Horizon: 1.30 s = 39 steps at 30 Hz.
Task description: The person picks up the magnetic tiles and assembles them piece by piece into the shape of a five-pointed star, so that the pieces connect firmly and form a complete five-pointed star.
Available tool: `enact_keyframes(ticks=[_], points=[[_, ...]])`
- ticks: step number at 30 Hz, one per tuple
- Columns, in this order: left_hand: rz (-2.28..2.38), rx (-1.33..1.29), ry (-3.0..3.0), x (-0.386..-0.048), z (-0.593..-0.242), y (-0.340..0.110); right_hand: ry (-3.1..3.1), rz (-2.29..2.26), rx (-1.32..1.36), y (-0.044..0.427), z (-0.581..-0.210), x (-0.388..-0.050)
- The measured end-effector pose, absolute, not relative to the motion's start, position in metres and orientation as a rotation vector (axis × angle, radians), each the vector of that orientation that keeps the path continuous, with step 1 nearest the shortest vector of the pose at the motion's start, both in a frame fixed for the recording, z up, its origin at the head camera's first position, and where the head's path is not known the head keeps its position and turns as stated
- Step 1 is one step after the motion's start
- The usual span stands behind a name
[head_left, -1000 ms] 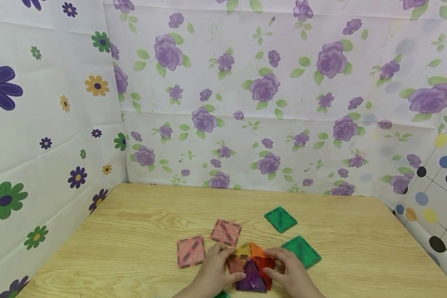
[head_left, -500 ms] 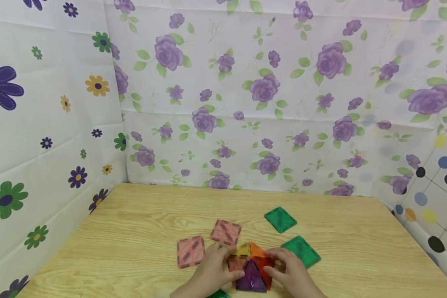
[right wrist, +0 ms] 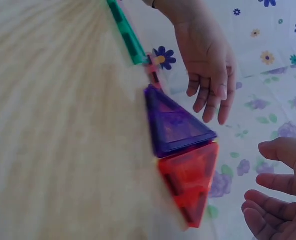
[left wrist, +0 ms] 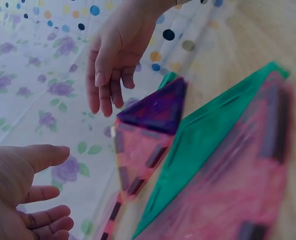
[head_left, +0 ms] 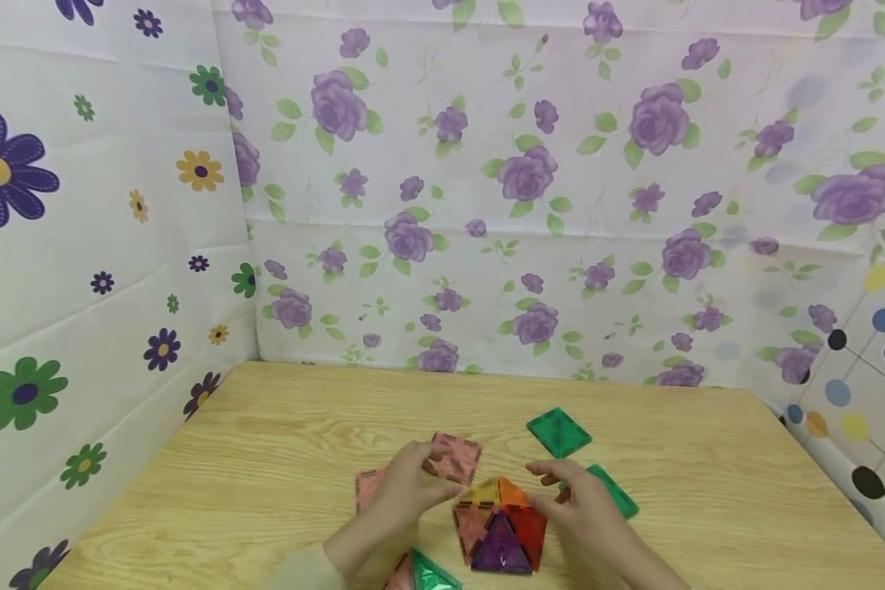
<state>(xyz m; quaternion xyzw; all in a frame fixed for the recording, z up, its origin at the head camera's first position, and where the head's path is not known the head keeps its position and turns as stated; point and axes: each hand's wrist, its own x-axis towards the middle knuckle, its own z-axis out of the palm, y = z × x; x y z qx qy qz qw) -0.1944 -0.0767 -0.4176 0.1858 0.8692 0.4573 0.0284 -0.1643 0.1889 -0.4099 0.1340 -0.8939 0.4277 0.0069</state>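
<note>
Left hand (head_left: 401, 492) and right hand (head_left: 586, 508) have drawn back from the block (head_left: 500, 528), the left swinging out toward the pink tiles (head_left: 463, 460). The block stands unaided on the table (head_left: 302, 414), well apart from the far edge, its purple, pink, red, yellow and orange pieces joined; this part appears done. Unattached to it, and perhaps left over, lie two pink tiles on its left-edge side, two green tiles (head_left: 558, 432) on its right-edge side, one nearest the far edge, and a green triangle (head_left: 433, 571) beside a pink piece (head_left: 401, 575), nearer the near side. Left fingers (left wrist: 43, 194) and right fingers (right wrist: 280, 184) are loosely spread, pinching nothing. The block lies between them; the right thumb overlaps its outline from above, though the right wrist view shows a gap.
</note>
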Motion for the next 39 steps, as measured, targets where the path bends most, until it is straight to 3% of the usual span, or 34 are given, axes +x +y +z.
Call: enact_keyframes(ticks=[13, 26, 39], points=[[1.242, 0.509, 2.856, -0.225, -0.419, -0.087, -2.821, 1.171, 0.613, 0.168, -0.378, -0.204], [1.01, 0.323, 2.962, -0.235, -0.434, -0.08, -2.923, 1.134, 0.687, 0.155, -0.405, -0.25], [0.919, 0.309, 3.003, -0.239, -0.441, -0.078, -3.036, 1.105, 0.743, 0.144, -0.419, -0.27]])
